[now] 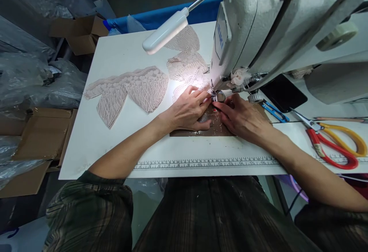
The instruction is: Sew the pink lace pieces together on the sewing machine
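A pale pink lace piece [188, 83] lies brightly lit at the needle area of a white sewing machine [241, 26]. My left hand [191, 108] rests on it left of the metal presser foot [218, 96], with fingers bent and pressed together at the lace edge. Close on the foot's other side, my right hand [243, 116] has its thumb and fingers drawn together; what they pinch is hidden. Beneath both hands is a worn brown plate [215, 129]. More joined lace [184, 64] trails behind the foot.
Another lace piece [148, 87] lies flat at left. A white lamp [165, 31] hangs over the table. To the right are blue thread snips [275, 111], a black phone [284, 92] and red-and-yellow scissors [333, 141]. A printed ruler [207, 164] runs along the front edge.
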Demonstrator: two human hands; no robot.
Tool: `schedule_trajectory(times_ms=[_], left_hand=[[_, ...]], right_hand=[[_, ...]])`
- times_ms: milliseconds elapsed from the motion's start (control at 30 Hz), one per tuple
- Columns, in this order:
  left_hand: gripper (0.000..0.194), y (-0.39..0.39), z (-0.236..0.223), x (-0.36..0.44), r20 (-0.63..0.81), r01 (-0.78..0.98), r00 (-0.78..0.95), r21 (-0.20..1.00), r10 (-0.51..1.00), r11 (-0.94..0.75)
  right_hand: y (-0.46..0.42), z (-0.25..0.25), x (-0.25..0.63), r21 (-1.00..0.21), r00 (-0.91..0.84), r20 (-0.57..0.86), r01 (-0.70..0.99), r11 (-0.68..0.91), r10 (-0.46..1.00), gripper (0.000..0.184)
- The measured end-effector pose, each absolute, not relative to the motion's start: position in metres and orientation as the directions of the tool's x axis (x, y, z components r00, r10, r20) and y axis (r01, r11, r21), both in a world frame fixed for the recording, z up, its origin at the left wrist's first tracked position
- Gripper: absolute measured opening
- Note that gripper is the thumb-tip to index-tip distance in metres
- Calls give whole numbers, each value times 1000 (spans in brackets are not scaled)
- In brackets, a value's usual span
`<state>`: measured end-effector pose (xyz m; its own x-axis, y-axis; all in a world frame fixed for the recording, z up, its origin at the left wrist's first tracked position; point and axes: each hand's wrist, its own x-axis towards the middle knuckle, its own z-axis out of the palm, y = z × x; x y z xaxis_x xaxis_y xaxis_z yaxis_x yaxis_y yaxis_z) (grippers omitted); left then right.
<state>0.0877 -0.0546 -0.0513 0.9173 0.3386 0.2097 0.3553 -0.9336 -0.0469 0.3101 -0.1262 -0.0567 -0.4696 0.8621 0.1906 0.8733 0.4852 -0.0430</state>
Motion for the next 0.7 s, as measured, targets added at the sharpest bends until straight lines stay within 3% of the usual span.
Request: schedule_trajectory(times_ms=[167, 300, 400, 500, 700], left_hand=[[56, -52, -55, 87, 229, 348, 916, -40, 330, -937], [59, -50, -57, 86, 253, 347, 912, -52, 324, -936], [57, -48, -58, 85, 269, 335, 909, -14, 319, -942], [54, -49, -58, 85, 277, 341, 902, 10, 330, -940], [55, -50, -57, 85, 268, 354, 901, 2, 342, -935]], right_hand=[[-130, -56, 313, -154, -433, 214, 870, 468, 876, 42], [-129, -48, 320, -394, -356, 161, 832, 390, 921, 43], [-119, -47, 324, -547, -217, 77, 806, 223, 973, 55], [-109, -52, 327, -537, -84, 93, 835, 121, 992, 64], [-116, -61, 327, -439, -176, 141, 871, 221, 974, 55]])
